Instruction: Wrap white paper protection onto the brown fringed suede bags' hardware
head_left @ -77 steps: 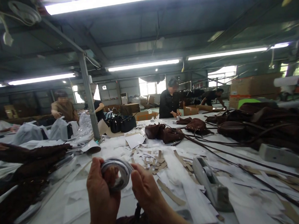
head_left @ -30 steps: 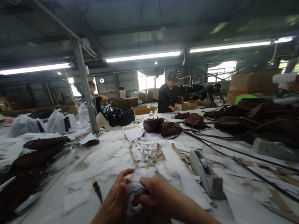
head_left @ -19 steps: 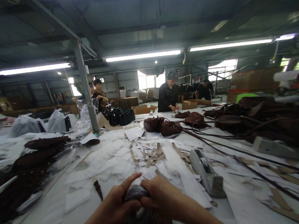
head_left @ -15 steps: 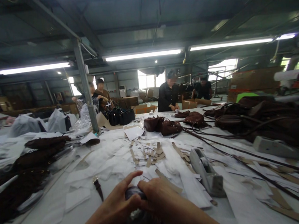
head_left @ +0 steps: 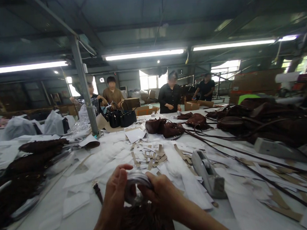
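A shiny, greyish loop wrapped in clear plastic point(head_left: 138, 178) stands at the near middle of the table, above a dark brown gathered bag point(head_left: 146, 222). My left hand point(head_left: 116, 187) is curled round the loop's left side, its fingers pointing up. From the right, my right hand point(head_left: 161, 191) grips the loop's other side, thumb and fingers closed on it. Part of the loop is hidden behind the fingers. To the left of my left hand lies a brown strap with a metal buckle point(head_left: 97, 190).
A grey tape dispenser point(head_left: 209, 176) stands to the right. Paper and brown card strips point(head_left: 156, 157) litter the table. Brown bags are piled at left point(head_left: 28, 176) and right point(head_left: 269, 117). A metal post point(head_left: 84, 88) rises at the back left. Several people stand beyond the table.
My hands and the loop have risen slightly, with the loop more upright and more visible. My left fingers have turned upward. More of the brown bag shows below.
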`<control>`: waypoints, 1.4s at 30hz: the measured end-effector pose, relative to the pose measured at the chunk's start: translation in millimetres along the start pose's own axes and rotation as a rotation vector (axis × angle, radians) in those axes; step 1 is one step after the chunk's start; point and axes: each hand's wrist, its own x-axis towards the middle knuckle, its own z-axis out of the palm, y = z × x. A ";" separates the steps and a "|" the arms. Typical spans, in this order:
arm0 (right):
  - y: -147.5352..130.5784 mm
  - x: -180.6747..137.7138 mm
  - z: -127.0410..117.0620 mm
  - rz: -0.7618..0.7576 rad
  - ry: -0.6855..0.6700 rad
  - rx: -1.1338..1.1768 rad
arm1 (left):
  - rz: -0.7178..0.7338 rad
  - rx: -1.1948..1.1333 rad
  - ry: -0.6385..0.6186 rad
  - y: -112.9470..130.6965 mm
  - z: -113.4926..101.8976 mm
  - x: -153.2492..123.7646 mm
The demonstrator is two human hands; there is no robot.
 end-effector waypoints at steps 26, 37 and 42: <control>38.3 16.0 -32.6 -0.170 -0.127 0.214 | -0.146 0.216 -0.349 -6.9 12.6 32.2; 120.7 -60.7 106.0 0.422 0.078 0.444 | -0.033 -0.134 0.083 -33.5 -13.4 64.7; 132.0 -61.2 93.9 0.315 0.067 0.485 | -0.151 -0.226 0.242 -54.2 -37.5 85.8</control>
